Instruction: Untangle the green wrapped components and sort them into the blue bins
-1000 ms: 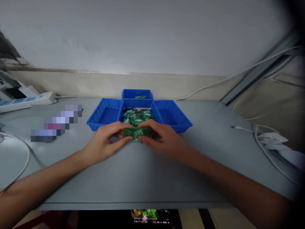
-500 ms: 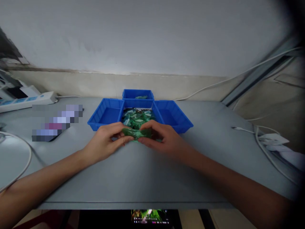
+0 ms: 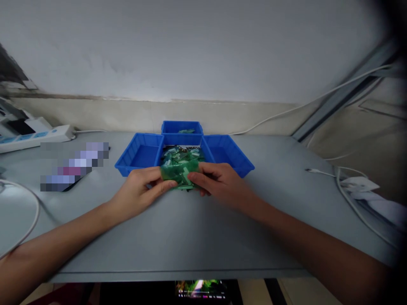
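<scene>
A small see-through green plastic bag [image 3: 174,173] is stretched between my two hands at the front of the middle blue bin [image 3: 182,139]. My left hand [image 3: 143,188] pinches its left side between thumb and fingers. On the other side, my right hand [image 3: 219,182] grips the bag, the thumb lying across its front. A pale green strip [image 3: 186,174] shows at the bag, beside my right thumb; whether it lies inside cannot be told. Behind my hands, green and clear plastic pieces [image 3: 182,155] fill the middle bin, with small dark items at its back.
Blue bins flank the middle one at left [image 3: 140,152] and right [image 3: 229,152]. A back bin [image 3: 168,127] holds a few green pieces. A power strip [image 3: 41,137] and a blurred-out phone-like object [image 3: 76,165] lie left; white cables [image 3: 341,178] lie right. A lit screen [image 3: 200,290] sits below the table edge.
The green bag has turned and spread taller between my hands, and the pale strip has come into view. My right thumb has moved up onto the bag's front.
</scene>
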Tool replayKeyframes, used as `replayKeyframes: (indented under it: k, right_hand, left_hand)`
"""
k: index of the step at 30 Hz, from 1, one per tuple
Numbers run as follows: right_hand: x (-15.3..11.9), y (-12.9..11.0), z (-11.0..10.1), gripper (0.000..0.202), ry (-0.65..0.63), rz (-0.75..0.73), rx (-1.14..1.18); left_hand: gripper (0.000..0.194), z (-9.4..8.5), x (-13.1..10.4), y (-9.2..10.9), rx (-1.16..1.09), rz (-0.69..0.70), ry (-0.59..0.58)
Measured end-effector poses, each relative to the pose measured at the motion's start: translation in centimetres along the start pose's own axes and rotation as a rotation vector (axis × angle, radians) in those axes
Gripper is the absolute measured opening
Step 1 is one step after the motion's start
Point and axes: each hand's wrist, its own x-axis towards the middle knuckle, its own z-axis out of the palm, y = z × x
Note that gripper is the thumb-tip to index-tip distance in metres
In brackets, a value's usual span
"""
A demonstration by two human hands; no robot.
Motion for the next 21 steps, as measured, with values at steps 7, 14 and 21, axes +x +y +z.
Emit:
replayKeyframes:
  k: [7,14,21]
  right_hand:
    - [-0.13,0.52,0.24,0.046,0.136,-0.148,-0.328]
    - [-0.37,0.51,0.74,0.029,0.014,-0.154,-0.236]
    - [-0.43,0.51,0.85,0.025,-0.038,-0.111,-0.118]
  left_hand:
    - [0.026,0.08,-0.22,-0.11,-0.096,-0.025,-0.082]
    - [0.015,0.64,-0.46,0.38,-0.138,0.070,-0.075]
    - [0.023,0.49,-0.57,0.59,-0.158,0.149,-0.169]
